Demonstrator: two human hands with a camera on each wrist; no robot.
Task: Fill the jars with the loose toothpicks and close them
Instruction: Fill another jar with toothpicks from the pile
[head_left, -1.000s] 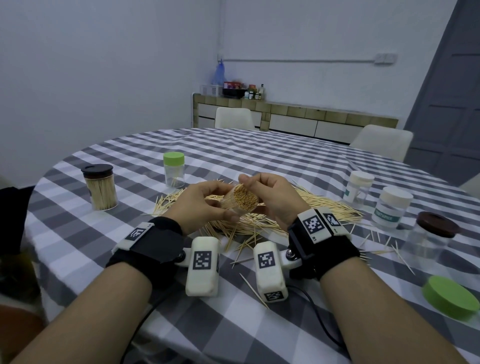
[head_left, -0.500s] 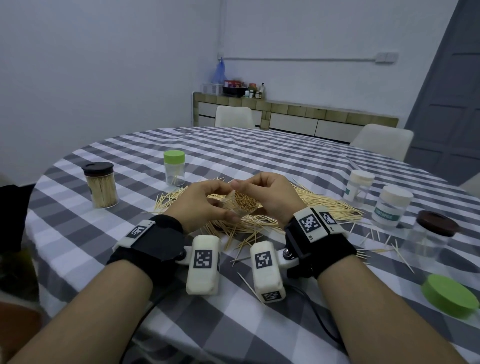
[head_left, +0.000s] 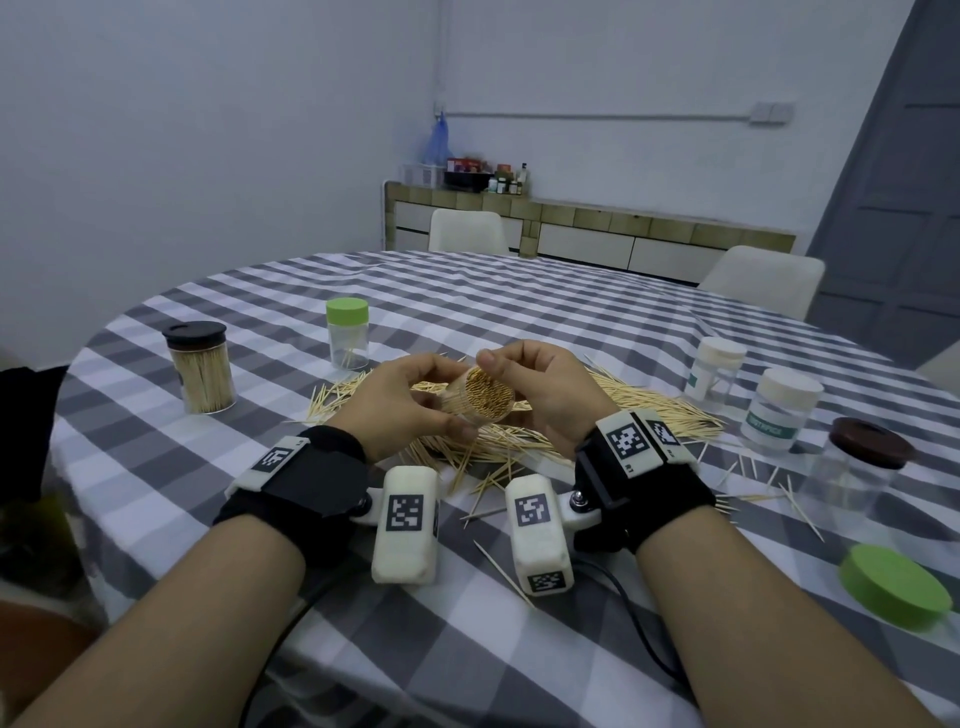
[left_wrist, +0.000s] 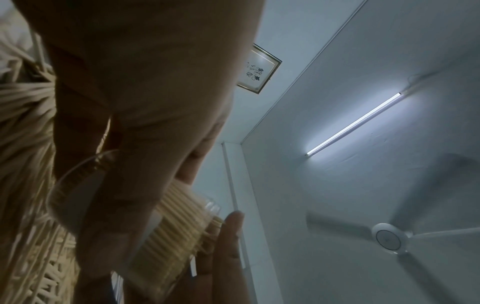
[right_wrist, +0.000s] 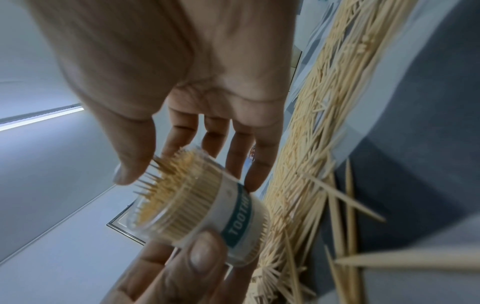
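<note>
Clear round plastic jar (head_left: 480, 397) packed with wooden toothpicks, tilted, lidless, left hand (head_left: 402, 410) grasped its wall, right hand (head_left: 545, 389) fingers loose at its rim, loose toothpick pile (head_left: 649, 410) beneath

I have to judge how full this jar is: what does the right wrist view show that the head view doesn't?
Only the right wrist view shows the jar's teal label and toothpick tips poking past its rim. Only the head view shows the closed jars and the loose green lid on the table. Both show the left hand gripping the packed jar, the right hand at its mouth, above the toothpick pile.
</note>
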